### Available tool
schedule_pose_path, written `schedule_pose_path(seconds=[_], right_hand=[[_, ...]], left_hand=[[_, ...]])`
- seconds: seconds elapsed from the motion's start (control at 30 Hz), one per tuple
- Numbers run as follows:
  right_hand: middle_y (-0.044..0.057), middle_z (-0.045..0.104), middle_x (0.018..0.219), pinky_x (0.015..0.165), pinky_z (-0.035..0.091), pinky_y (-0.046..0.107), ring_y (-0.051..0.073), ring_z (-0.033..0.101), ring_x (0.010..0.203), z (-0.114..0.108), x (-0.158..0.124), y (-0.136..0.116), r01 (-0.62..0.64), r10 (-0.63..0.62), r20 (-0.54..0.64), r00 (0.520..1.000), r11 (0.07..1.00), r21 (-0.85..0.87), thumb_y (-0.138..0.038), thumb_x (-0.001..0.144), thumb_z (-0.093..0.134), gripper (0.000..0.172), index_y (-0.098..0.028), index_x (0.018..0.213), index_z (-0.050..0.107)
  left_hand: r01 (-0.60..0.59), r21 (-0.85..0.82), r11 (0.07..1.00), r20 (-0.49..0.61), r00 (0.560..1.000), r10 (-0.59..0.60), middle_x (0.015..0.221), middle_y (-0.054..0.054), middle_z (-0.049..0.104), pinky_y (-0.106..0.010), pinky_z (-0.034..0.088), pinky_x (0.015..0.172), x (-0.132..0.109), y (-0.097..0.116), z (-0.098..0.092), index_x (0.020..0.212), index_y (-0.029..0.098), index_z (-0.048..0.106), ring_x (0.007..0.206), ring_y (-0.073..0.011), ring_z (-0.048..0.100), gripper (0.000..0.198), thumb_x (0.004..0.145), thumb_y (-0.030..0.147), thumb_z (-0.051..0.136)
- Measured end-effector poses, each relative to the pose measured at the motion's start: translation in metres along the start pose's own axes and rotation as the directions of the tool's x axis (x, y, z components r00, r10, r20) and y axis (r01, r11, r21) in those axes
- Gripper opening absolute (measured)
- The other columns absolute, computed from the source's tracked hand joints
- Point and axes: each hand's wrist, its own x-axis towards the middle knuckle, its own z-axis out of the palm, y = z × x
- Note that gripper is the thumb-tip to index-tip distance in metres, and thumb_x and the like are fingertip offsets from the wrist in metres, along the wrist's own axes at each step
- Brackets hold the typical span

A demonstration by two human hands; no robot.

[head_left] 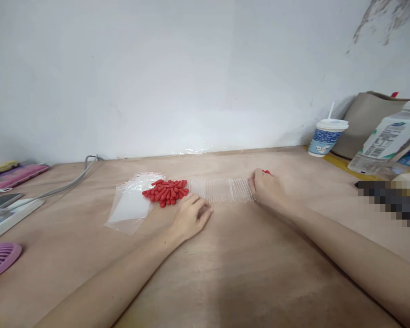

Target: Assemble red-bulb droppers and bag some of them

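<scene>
A pile of red, teardrop-shaped pieces (166,192) lies partly on clear plastic bags (131,205). To its right, a row of thin clear sticks (220,190) lies side by side on the wooden table (205,273). My left hand (192,215) rests beside the pile and just in front of the row's left end, its fingers bent and the thumb apart, with nothing visible in it. At the row's right end, my right hand (266,187) has its fingers closed and touching the last sticks. A bit of red (267,172) shows behind that hand; whether the fingers hold it is hidden.
At the back right stand a paper cup (326,137) with a straw, a plastic bottle (384,141) and a beige bag (362,116). On the left lie a grey cable (66,187), a power strip (18,218), a phone (5,201) and a purple slotted object (2,259).
</scene>
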Motion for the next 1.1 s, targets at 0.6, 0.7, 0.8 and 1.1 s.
schedule_pose_path(seconds=[0.6, 0.7, 0.8, 1.1], right_hand=[[0.004, 0.058, 0.079, 0.068, 0.039, 0.03, 0.015, 0.053, 0.071, 0.011, -0.04, -0.023, 0.57, -0.487, -0.298, 0.821, 0.683, 0.456, -0.019, 0.089, 0.042, 0.008, -0.018, 0.084, 0.048], [0.004, 0.058, 0.079, 0.069, 0.04, 0.031, 0.015, 0.053, 0.071, 0.01, -0.04, -0.023, 0.551, -0.471, -0.287, 0.834, 0.687, 0.473, -0.019, 0.089, 0.041, 0.009, -0.018, 0.084, 0.049], [0.005, 0.059, 0.081, 0.07, 0.042, 0.032, 0.017, 0.054, 0.073, 0.011, -0.04, -0.023, 0.549, -0.458, -0.302, 0.836, 0.689, 0.473, -0.019, 0.09, 0.04, 0.011, -0.017, 0.088, 0.051], [0.007, 0.059, 0.086, 0.072, 0.042, 0.033, 0.017, 0.055, 0.078, 0.015, -0.039, -0.021, 0.577, -0.494, -0.298, 0.816, 0.714, 0.397, -0.018, 0.091, 0.037, 0.023, -0.017, 0.102, 0.057]], left_hand=[[-0.168, 0.504, 0.847, 0.099, 0.986, 0.137, 0.086, -0.009, 0.061, -0.039, 0.036, 0.075, 0.012, -0.056, -0.026, 0.087, 0.017, 0.064, 0.085, -0.0245, 0.05, 0.017, 0.085, 0.021, 0.048], [-0.231, 0.541, 0.809, 0.11, 0.973, 0.204, 0.082, -0.009, 0.061, -0.04, 0.035, 0.075, 0.012, -0.058, -0.023, 0.082, 0.017, 0.064, 0.084, -0.0245, 0.05, 0.022, 0.087, 0.017, 0.043], [-0.233, 0.528, 0.817, 0.078, 0.971, 0.227, 0.081, -0.01, 0.06, -0.039, 0.036, 0.073, 0.013, -0.059, -0.023, 0.079, 0.016, 0.062, 0.081, -0.0241, 0.051, 0.024, 0.088, 0.015, 0.04], [-0.026, -0.236, 0.971, -0.154, 0.988, -0.011, 0.085, -0.004, 0.06, -0.027, 0.045, 0.071, 0.004, 0.004, -0.014, 0.092, 0.017, 0.053, 0.078, -0.0146, 0.056, 0.009, 0.088, 0.019, 0.045]])
